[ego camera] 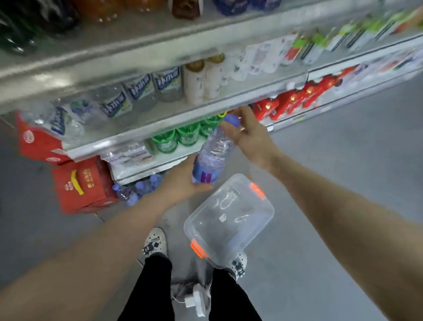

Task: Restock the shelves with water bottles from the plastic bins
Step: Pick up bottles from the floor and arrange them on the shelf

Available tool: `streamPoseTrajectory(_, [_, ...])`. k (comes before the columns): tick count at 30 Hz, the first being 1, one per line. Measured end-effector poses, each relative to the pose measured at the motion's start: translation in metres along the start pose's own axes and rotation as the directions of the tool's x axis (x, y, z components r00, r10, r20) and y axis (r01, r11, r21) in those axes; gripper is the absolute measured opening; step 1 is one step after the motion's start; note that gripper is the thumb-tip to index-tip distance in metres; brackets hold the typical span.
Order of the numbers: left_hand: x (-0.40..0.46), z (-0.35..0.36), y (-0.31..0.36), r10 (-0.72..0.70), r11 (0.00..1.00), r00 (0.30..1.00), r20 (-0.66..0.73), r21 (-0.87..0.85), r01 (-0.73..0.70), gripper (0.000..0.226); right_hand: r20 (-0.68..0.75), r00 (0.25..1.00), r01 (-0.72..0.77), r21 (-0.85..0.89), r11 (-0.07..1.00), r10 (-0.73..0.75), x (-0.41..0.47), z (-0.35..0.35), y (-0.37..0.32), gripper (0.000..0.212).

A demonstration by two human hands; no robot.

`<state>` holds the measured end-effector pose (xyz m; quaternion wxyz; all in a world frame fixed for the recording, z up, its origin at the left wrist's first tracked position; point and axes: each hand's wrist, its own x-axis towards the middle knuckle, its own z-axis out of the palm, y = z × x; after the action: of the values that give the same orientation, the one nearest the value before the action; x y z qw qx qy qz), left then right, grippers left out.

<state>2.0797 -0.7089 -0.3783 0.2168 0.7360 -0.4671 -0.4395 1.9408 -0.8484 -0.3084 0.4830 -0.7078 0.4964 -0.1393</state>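
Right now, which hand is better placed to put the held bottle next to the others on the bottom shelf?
Left hand: it grips the water bottle at its base, nearer the purple-capped bottles. Right hand holds only the neck.

Plastic bin [228,220] on floor [329,195] — shelves [142,58] behind, boxes [82,183] left.

Grey floor [355,187] beside stocked white metal shelving [138,50].
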Motion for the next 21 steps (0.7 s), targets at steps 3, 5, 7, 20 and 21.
streamPoseTrajectory(3, [-0.029,-0.027,0.062,0.071,0.997,0.994,-0.087,0.028,-0.069,0.074,-0.046,0.997,0.065,-0.061,0.996,-0.068,-0.014,-0.047,-0.063,0.027])
streamPoseTrajectory(5, [-0.046,-0.043,0.100,0.107,0.994,0.983,-0.150,0.017,-0.106,0.075,-0.055,0.991,0.114,-0.102,0.988,-0.121,-0.022,-0.073,-0.099,0.031])
streamPoseTrajectory(7, [-0.062,-0.060,0.138,0.123,0.992,0.971,-0.203,0.025,-0.121,0.074,-0.064,0.977,0.187,-0.182,0.965,-0.202,-0.029,-0.097,-0.135,0.034])
streamPoseTrajectory(20, [-0.161,-0.199,0.293,0.268,0.961,0.850,-0.453,0.059,-0.271,0.071,0.030,0.641,0.546,-0.720,0.428,-0.767,-0.070,-0.204,-0.358,0.037])
streamPoseTrajectory(21, [-0.169,-0.215,0.303,0.283,0.955,0.837,-0.468,0.056,-0.291,0.066,0.042,0.576,0.560,-0.747,0.357,-0.816,-0.075,-0.211,-0.378,0.037])
